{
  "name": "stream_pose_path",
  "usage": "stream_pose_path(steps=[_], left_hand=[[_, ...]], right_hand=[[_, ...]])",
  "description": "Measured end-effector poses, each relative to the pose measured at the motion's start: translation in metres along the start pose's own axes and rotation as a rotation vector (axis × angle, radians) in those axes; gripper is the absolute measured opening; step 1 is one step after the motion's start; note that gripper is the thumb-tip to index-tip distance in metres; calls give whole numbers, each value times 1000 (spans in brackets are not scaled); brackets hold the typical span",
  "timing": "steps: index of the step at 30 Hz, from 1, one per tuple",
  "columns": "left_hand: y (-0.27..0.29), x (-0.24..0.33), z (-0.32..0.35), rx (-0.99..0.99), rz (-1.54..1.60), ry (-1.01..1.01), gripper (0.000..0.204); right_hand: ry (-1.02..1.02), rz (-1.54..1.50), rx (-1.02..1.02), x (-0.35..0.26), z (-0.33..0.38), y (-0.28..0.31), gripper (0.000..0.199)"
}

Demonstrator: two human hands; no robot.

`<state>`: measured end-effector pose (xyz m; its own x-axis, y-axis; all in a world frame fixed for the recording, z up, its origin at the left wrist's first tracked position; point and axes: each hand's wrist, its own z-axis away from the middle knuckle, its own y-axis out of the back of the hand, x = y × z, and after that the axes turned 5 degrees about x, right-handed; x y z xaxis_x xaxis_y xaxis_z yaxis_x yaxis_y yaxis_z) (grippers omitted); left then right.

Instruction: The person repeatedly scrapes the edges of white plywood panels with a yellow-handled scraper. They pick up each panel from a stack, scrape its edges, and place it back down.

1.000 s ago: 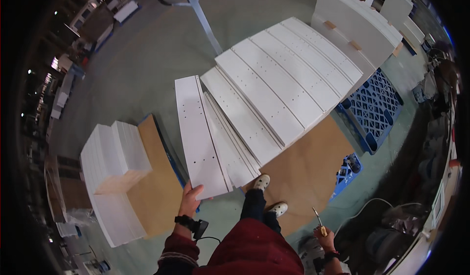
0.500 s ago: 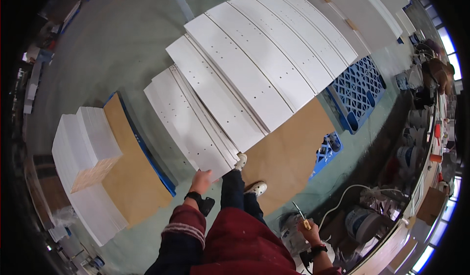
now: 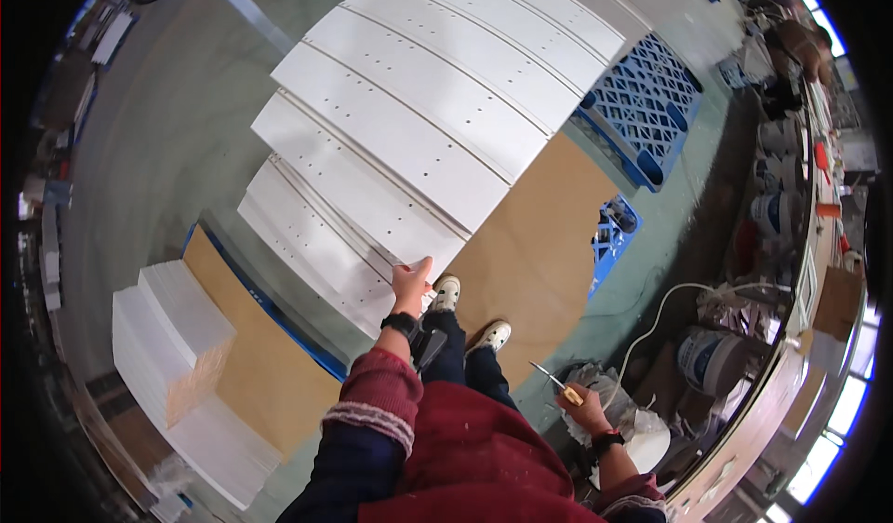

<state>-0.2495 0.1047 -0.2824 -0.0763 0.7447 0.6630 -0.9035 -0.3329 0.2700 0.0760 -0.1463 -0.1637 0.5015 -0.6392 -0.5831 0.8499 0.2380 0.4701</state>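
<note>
My left hand [image 3: 409, 287] is at the near end of the rows of long white panels [image 3: 409, 104], which are grooved and dotted with small holes. Its fingers are bent at the end of a white panel [image 3: 372, 208] in the second-nearest row; the fingertips are partly hidden. In my right hand [image 3: 590, 415], held low on the right, is a thin-bladed hand tool [image 3: 569, 395] with a yellow handle. Its slim metal end points up and to the left, apart from the panels. The nearest-row panel [image 3: 307, 248] lies to the left of my left hand.
A stack of white boards [image 3: 177, 323] stands on brown sheeting [image 3: 265, 355] at left. Brown board [image 3: 535, 244] lies under my feet, beside a blue plastic pallet [image 3: 642, 104]. Buckets [image 3: 712, 360], a pale hose [image 3: 659, 323] and a workbench [image 3: 744, 421] line the right side.
My left hand has moved up and right from the nearest panel's end to the following row. My right hand has risen slightly with the tool. The whole view has shifted.
</note>
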Motion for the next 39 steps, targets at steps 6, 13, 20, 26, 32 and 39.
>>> stream_pose_path(steps=[6,13,20,26,32,39], left_hand=[[-5,3,-8,5,-171,71,46],[-12,13,-10,134,2,216,32],[-7,27,-5,21,125,234,31],[-24,59,12,-38,477,7,28],[62,107,98,-103,439,-144,44],[221,156,316,-14,-135,-318,42]], right_hand=[[-64,-23,31,15,11,-5,26],[-46,55,23,11,19,-3,28],[-55,28,30,15,23,-5,28],[20,112,49,7,27,3,27],[341,-35,220,16,32,19,28],[414,-106,87,-84,54,80,21]])
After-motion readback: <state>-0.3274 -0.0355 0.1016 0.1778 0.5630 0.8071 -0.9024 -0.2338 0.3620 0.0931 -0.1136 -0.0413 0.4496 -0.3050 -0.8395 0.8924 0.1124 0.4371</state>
